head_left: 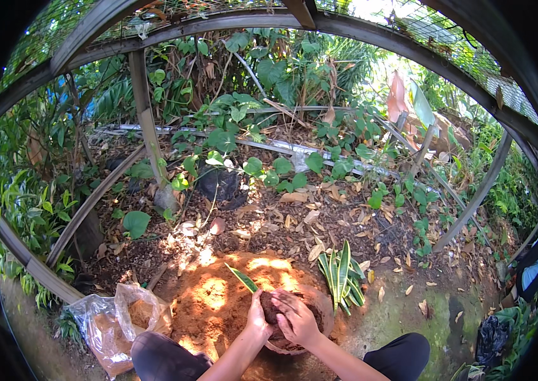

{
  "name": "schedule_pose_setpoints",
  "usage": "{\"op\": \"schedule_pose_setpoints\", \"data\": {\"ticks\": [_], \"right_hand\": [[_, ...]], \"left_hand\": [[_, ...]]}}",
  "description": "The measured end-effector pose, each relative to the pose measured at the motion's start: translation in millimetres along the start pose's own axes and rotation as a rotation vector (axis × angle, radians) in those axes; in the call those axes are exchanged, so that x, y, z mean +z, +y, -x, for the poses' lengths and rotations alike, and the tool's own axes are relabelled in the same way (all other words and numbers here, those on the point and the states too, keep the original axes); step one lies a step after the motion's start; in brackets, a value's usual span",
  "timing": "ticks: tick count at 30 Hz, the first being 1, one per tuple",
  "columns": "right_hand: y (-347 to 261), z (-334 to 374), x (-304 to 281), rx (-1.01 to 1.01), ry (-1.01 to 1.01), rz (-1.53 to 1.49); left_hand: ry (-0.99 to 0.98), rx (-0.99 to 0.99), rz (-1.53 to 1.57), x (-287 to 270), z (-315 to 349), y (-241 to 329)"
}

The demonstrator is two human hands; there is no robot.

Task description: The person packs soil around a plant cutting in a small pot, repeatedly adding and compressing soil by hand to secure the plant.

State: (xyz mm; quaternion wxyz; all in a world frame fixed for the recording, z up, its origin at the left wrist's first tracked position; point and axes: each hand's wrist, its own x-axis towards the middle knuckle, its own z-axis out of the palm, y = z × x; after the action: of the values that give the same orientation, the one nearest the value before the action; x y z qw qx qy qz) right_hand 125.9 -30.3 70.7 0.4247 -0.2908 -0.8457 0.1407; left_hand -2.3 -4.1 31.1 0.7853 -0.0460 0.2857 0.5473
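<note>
Between my two hands is a dark clump of soil (270,309), held above a round pot (327,312). My left hand (256,319) is closed around the clump's left side. Across its right side and top, my right hand (297,319) curves with bent fingers pressed against it. A green leaf with pale edges (241,277) sticks up and to the left from just above my left hand; its lower end is hidden. Dark soil shows inside the pot, partly covered by my hands. Right of the pot lies a bunch of yellow-edged snake plant leaves (343,276).
Loose reddish-brown soil (202,295) is heaped around the pot. A clear plastic bag (117,324) with brown material stands at the left, near my knee. Dry leaves cover the ground beyond, with a black plant bag (219,184). Wooden posts (146,120) and a black plastic bag (491,340) stand around.
</note>
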Motion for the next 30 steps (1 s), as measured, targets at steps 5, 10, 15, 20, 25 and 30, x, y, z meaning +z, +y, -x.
{"op": "schedule_pose_setpoints", "data": {"ticks": [5,10,15,20,25,30], "right_hand": [[8,7,10,0.101,0.094,-0.066],[9,11,28,0.426,0.445,-0.722],[3,10,14,0.402,0.182,-0.290],[-4,2,3,-0.021,0.075,0.001],[-2,4,4,-0.084,0.014,0.053],[3,6,4,-0.029,-0.078,0.033]], "left_hand": [[-0.038,0.133,-0.030,19,17,-8],[-0.062,0.282,-0.067,27,20,-18],[-0.114,0.116,0.067,6,1,-3],[0.060,0.083,0.082,-16,-17,6],[0.011,0.108,0.000,-15,-18,0],[-0.083,-0.036,0.074,-8,-9,7]]}}
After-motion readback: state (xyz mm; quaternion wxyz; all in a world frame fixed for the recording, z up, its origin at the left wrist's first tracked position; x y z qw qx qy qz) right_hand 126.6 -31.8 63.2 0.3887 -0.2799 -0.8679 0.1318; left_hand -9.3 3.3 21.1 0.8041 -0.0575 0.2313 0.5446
